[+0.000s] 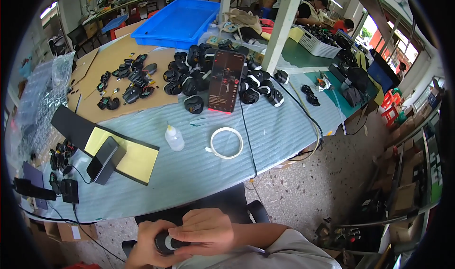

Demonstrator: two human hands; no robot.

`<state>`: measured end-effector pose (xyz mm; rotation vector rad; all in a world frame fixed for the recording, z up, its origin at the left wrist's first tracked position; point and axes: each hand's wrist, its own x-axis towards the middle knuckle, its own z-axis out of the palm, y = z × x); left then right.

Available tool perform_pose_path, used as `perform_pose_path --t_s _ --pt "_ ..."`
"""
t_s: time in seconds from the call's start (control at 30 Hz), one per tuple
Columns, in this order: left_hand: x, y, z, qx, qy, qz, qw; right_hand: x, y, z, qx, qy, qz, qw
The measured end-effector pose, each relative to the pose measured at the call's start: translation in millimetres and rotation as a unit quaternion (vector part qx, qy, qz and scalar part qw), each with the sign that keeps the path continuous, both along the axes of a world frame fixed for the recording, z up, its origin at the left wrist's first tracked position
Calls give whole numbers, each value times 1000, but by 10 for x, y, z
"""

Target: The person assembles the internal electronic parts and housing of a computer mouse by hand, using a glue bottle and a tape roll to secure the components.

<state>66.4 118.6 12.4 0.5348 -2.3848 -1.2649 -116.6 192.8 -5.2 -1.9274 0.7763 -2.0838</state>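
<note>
1. Black, rounded device, nearest to me, held off the surface at the lower edge of view. The left hand wraps its side while the right hand closes over it. I read the grip of both as firm on the device, probably one bracing as the other works; overlapping fingers hide exactly where they press.

2. Surface, just beyond the hands, covered by a pale, ribbed foam sheet, which I take to guard against scratches.

3. Yellow-lined black folder, lying open to the left. A dark block stands tilted on it; why, I cannot tell.

4. Dropper bottle, upright, presumably so that it does not leak. The white ring lies flat near it.

5. Phone, propped upright against a heap of black units, its lit screen facing me, likely for easy viewing.

6. Cardboard sheet, left of the heap. Small dark parts are spread over it, perhaps for sorting.

7. Blue tray, at the far side, apparently out of the working area.
</note>
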Motion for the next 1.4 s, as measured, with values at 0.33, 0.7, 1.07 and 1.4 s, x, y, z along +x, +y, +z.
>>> perform_pose_path --t_s 0.33,0.7,1.07,1.4 --pt "-386 -1195 748 -247 92 213 941 -938 -77 303 -86 -55 -317 943" --pt "-2847 -2893 551 -377 -57 114 917 -2093 -233 -220 363 60 -533 762" --pt "-1793 -3986 453 -452 -341 36 823 -2080 -250 -170 379 44 -537 752" --pt "-1902 -3655 312 -400 -409 93 815 -2089 -212 -196 397 93 -550 729"
